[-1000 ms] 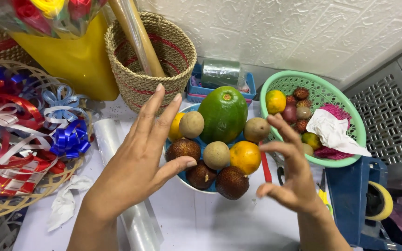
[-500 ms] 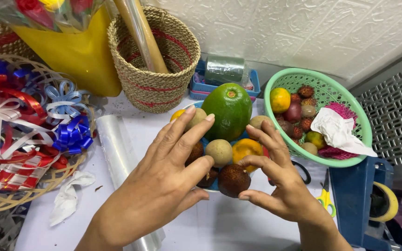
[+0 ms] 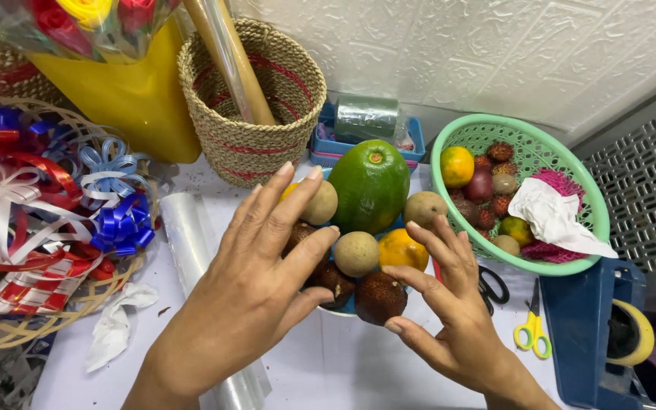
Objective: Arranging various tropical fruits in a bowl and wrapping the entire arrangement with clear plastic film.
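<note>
A plate of fruit sits in the middle of the white table: a big green fruit (image 3: pixel 370 184), an orange (image 3: pixel 402 249), round tan fruits (image 3: pixel 356 253) and dark scaly fruits (image 3: pixel 380 298). My left hand (image 3: pixel 256 285) lies flat against the left side of the pile, fingers spread over the fruits there. My right hand (image 3: pixel 449 304) cups the right side, fingertips touching the orange and a dark fruit. Neither hand grips anything. The plate's blue rim is mostly hidden.
A green plastic basket (image 3: pixel 590 205) of small fruits and white paper stands at right. Behind are a woven basket (image 3: pixel 256 144) with a roll, ribbon bows (image 3: pixel 39 205) at left, a clear film roll (image 3: pixel 191 243), scissors (image 3: pixel 531 326) and a blue tape dispenser (image 3: pixel 609 334).
Both hands came down and inward from raised, spread positions and now rest against the two sides of the fruit pile.
</note>
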